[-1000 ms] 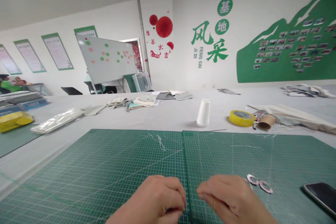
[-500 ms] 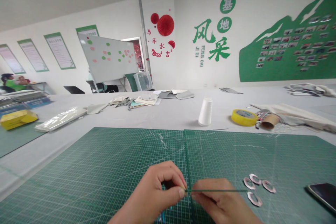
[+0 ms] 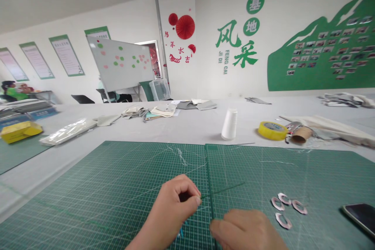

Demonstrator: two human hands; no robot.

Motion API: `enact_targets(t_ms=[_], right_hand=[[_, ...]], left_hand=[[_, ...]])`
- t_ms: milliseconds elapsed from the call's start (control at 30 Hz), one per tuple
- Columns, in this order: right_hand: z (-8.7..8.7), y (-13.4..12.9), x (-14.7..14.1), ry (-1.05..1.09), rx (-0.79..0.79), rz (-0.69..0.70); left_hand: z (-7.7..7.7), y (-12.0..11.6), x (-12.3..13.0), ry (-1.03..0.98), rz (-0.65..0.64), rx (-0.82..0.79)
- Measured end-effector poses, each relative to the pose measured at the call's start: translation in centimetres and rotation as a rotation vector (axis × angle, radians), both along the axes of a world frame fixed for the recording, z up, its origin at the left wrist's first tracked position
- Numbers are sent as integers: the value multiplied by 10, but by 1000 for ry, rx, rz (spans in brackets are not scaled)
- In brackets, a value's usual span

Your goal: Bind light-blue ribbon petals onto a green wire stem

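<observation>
Low in the centre, my left hand (image 3: 178,203) pinches the end of a thin green stem (image 3: 225,190), which points up and to the right over the green cutting mats (image 3: 140,175). My right hand (image 3: 243,228) is apart from the stem, lower and to the right, with its fingers curled together; whatever they hold, if anything, is hidden. Something small and blue (image 3: 181,231) shows beneath my left hand. Several pink-white rings (image 3: 283,199) lie on the mat right of my right hand.
A phone (image 3: 361,218) lies at the right edge. Beyond the mats stand a white thread cone (image 3: 229,125), a yellow tape roll (image 3: 272,130) and a cardboard tube (image 3: 301,134). Fabric scraps (image 3: 161,111), a plastic-wrapped pack (image 3: 70,131) and a yellow box (image 3: 21,132) lie farther left.
My right hand has come off the stem and moved down. My left hand has shifted slightly up and left, and the stem now tilts upward to the right.
</observation>
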State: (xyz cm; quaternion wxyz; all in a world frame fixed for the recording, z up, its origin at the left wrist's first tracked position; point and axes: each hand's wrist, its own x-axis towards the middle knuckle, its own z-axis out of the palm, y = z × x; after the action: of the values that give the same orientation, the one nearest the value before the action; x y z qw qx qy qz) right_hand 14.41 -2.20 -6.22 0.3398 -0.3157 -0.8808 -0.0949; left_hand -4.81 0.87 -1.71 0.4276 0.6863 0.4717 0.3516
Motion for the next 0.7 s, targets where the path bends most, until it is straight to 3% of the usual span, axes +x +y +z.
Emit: enact_targets(t_ms=[167,400,567,700], right_hand=[[12,-4,4,-48,-44,-40],[20,-5,16,-25,-181,-86],[23,2,18,88,-474,-60],[23,12,16,208,-783,-30]], left_hand=[[-2,-5,4,225,-35,222],[-6,-6,2,360,-293,321],[8,-9,-3,292,-559,229],[17,-10,-7,145,-511,121]])
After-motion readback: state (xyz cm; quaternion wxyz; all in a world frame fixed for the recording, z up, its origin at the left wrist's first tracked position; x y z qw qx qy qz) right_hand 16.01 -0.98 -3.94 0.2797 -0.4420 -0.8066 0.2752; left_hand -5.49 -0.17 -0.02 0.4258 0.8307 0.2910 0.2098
